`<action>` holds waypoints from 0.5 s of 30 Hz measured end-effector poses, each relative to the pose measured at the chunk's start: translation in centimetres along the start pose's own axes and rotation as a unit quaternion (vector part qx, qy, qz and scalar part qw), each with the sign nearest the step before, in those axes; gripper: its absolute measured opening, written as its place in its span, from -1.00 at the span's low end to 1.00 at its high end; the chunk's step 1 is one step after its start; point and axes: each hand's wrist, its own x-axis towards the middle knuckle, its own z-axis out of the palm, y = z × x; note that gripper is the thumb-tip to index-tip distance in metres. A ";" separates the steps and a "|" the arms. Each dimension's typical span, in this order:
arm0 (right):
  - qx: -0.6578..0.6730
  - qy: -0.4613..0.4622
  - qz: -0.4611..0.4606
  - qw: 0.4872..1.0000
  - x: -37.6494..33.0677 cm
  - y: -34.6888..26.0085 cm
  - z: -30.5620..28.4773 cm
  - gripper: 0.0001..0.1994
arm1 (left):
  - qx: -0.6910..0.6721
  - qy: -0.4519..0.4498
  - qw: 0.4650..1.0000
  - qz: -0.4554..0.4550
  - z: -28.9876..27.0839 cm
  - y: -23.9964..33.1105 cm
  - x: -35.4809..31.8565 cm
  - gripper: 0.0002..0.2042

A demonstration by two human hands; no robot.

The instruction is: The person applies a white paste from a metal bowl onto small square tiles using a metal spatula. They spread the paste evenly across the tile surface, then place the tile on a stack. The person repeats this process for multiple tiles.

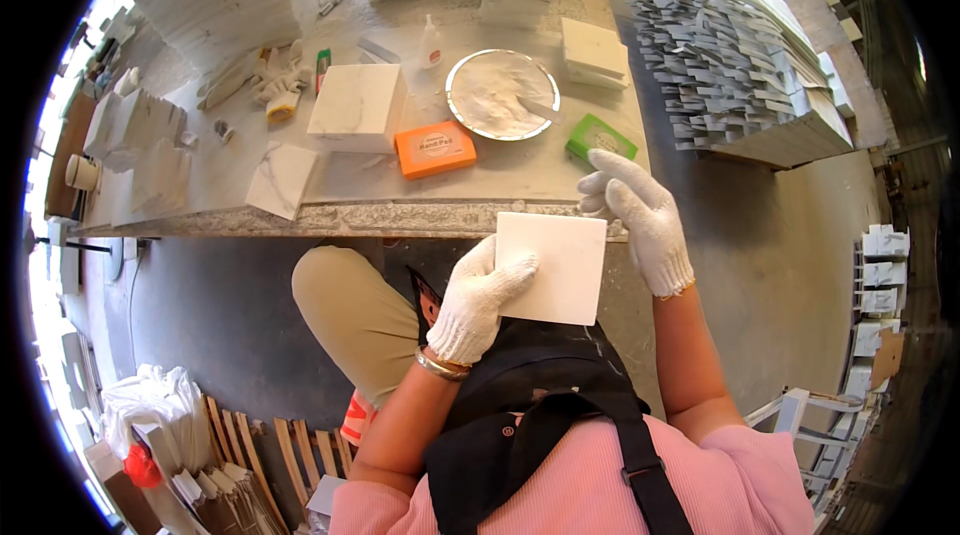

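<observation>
A person in a pink top and dark apron sits at a stone tabletop, seen from above. Both hands wear white knit gloves and hold a plain white square tile just above the lap, on the near side of the tabletop's edge.

The left hand lies on the tile's left edge, fingers spread flat over its face with the thumb apparently beneath, so its grip pinches the tile from the left and near side. The right hand closes around the tile's far right corner, fingers curled over the top edge. The tile sits between the two hands, touching both, its face turned up and slightly tilted; being nearly square, it has no clear long axis. Neither hand is nearer than the other.

On the tabletop, beyond the tile, lie an orange sanding block and a green block, the green one just beyond the right hand. Farther off stand a round metal dish of white powder, a white marble cube, a small squeeze bottle, spare gloves and a loose flat tile to the left. Stacks of white tiles rise at the far side. Nothing lies between the hands and the tabletop's near edge.
</observation>
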 end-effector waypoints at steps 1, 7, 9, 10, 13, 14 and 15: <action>0.000 0.019 -0.002 1.000 0.1 0.1 -0.4 -0.52 | 0.013 -0.004 1.000 0.002 0.1 0.0 0.0 -0.60; -0.047 -0.074 0.027 0.996 -1.0 -1.5 -1.5 -0.47 | 0.086 -0.031 0.996 -0.016 0.1 0.4 0.4 -0.57; -0.113 -0.118 0.032 0.986 -1.3 -2.4 -1.0 -0.46 | 0.124 -0.045 0.991 -0.015 0.0 0.5 0.6 -0.57; -0.151 -0.135 0.082 0.976 -1.2 -3.7 -0.4 -0.49 | 0.144 -0.050 0.988 -0.014 0.0 0.6 0.7 -0.57; -0.220 -0.195 0.061 0.954 -1.1 -3.2 0.3 -0.53 | 0.260 -0.060 0.964 -0.007 -0.1 1.1 1.1 -0.57; -0.266 -0.194 0.044 0.943 -1.1 -3.6 0.6 -0.57 | 0.276 -0.059 0.959 -0.012 0.0 1.3 1.2 -0.57; -0.252 -0.189 0.064 0.947 -1.1 -3.8 0.6 -0.57 | 0.292 -0.057 0.955 -0.015 0.0 1.5 1.3 -0.56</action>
